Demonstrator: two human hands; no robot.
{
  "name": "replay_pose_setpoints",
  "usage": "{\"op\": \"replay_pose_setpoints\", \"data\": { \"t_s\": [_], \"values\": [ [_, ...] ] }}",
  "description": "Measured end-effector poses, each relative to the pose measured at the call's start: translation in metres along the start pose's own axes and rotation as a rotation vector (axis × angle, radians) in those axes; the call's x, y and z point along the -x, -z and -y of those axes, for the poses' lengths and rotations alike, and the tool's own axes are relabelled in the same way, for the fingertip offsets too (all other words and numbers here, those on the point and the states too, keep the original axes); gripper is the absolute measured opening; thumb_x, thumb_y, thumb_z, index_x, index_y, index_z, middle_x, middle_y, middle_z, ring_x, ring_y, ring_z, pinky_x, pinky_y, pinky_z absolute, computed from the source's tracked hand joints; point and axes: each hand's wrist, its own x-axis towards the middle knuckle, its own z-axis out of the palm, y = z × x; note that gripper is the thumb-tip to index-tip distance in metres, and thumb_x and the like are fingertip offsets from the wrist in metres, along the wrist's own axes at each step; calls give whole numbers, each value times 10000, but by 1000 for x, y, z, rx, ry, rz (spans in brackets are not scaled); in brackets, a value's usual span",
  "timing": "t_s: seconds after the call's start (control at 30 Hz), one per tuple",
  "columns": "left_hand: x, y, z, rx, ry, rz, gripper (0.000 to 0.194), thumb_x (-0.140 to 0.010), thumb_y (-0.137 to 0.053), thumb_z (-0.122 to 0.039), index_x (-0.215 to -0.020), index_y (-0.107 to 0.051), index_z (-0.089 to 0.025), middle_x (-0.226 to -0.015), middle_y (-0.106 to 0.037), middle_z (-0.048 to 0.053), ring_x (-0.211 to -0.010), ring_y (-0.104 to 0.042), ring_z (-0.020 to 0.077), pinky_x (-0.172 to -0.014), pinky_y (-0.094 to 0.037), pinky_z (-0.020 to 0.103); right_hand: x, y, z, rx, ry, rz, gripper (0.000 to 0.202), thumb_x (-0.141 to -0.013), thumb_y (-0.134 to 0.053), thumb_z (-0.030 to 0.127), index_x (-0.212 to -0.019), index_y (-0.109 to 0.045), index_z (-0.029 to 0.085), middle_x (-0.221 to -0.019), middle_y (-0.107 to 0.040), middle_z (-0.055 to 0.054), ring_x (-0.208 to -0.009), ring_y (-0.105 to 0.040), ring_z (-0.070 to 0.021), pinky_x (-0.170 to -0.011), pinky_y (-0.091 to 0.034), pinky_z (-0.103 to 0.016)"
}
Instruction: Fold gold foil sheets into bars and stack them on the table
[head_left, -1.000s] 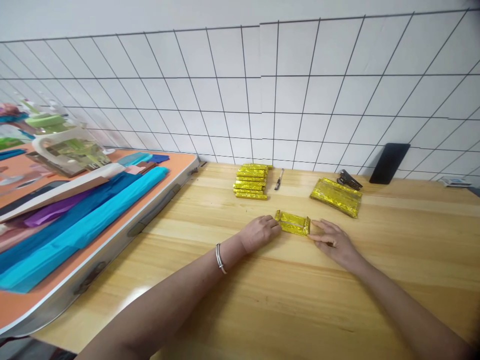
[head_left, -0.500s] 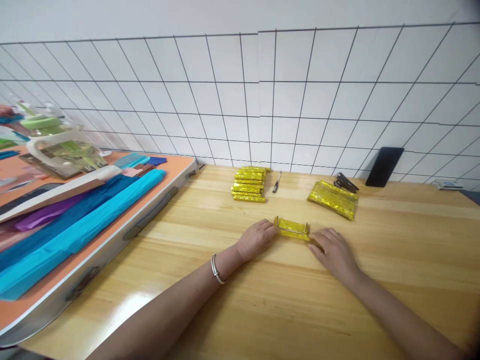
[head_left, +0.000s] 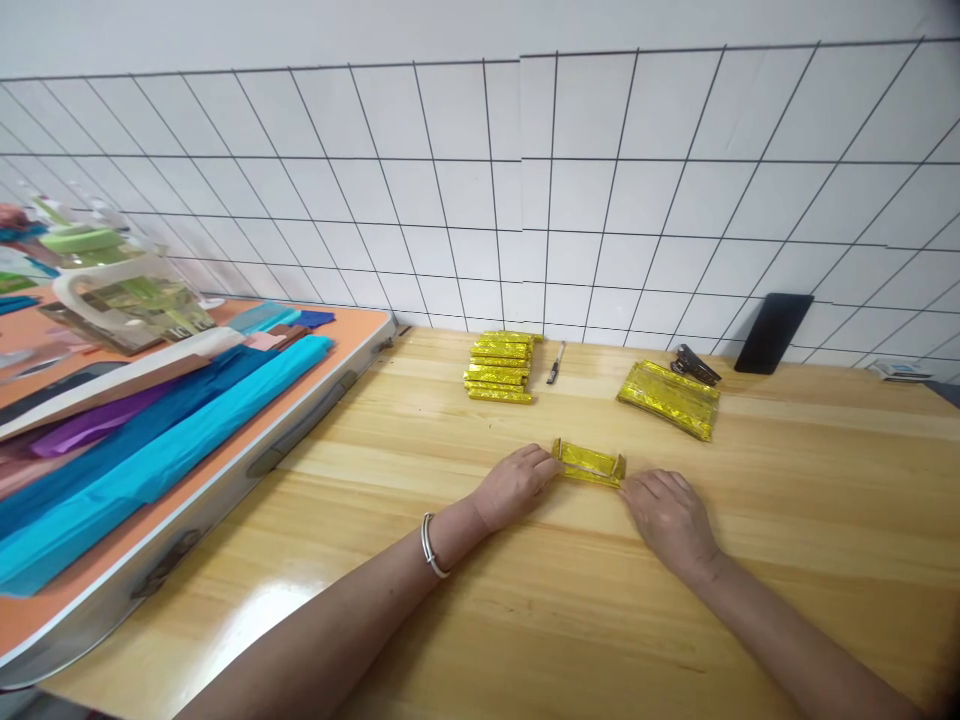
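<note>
A sheet of shiny gold foil paper [head_left: 590, 463] lies on the wooden table, its two short ends bent upward. My left hand [head_left: 519, 485] pinches its left end, fingers closed and the fingertips partly hidden. At the opposite end, my right hand [head_left: 670, 517] has its fingers drawn together on the lower right corner. Further back is a row of narrow folded gold foil strips [head_left: 498, 366]. A stack of flat gold foil sheets [head_left: 667, 400] rests to the right, behind my right hand.
Near the wall lie a pen [head_left: 556, 363] and a dark clip [head_left: 695, 365]. A black phone [head_left: 773, 333] leans on the tiled wall. At left, an orange-topped board [head_left: 360, 325] carries rolls of coloured paper [head_left: 225, 430] and a green-lidded bottle [head_left: 82, 243].
My right fingers have closed in on the foil's right corner, where they were more spread before. The view has shifted slightly; my left hand stays at the left end.
</note>
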Motion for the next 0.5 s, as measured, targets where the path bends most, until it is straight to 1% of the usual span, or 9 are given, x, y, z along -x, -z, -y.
{"op": "replay_pose_setpoints", "data": {
  "t_s": [0.1, 0.17, 0.23, 0.3, 0.43, 0.5],
  "values": [
    [3, 1, -3, 13, 71, -62, 208, -872, -429, -144, -1042, -543, -180, -924, -580, 66, -910, -532, 169, -813, -464, 307, 0, 2, 0, -52, -9, 37, 232, -895, -417, 177, -784, -619, 198, -772, -624, -68, -775, -526, -189, -736, -375, -331],
    [6, 2, -3, 34, 136, -104, 182, -870, -451, -171, -1026, -545, -175, -958, -580, 75, -921, -541, 171, -818, -467, 309, 0, 2, -2, -102, -21, 47, 237, -896, -413, 178, -786, -622, 199, -783, -626, -69, -789, -531, -191, -754, -381, -333],
    [9, 4, -4, 62, 169, -117, 167, -868, -463, -182, -1013, -546, -174, -978, -584, 74, -916, -552, 167, -816, -470, 301, 1, 1, -4, -135, -24, 47, 236, -897, -409, 179, -803, -624, 201, -803, -633, -70, -811, -537, -194, -770, -386, -336],
    [11, 5, -4, 75, 165, -109, 163, -876, -460, -190, -1011, -550, -177, -983, -594, 70, -910, -563, 163, -819, -470, 294, 2, -1, -6, -146, -25, 49, 228, -898, -410, 182, -817, -622, 201, -828, -637, -72, -831, -541, -198, -780, -390, -340],
    [14, 7, -6, 39, 112, -70, 188, -901, -441, -235, -1029, -565, -178, -985, -614, 71, -915, -577, 170, -820, -469, 298, 3, -2, -8, -151, -28, 64, 211, -894, -423, 190, -833, -625, 196, -855, -638, -77, -852, -544, -205, -790, -396, -353],
    [15, 8, -7, 21, 84, -48, 205, -909, -427, -229, -1047, -569, -175, -976, -626, 73, -926, -580, 173, -826, -467, 306, 3, -2, -8, -150, -20, 74, 211, -893, -425, 187, -832, -627, 192, -860, -637, -79, -858, -544, -206, -791, -401, -357]
  ]
}}
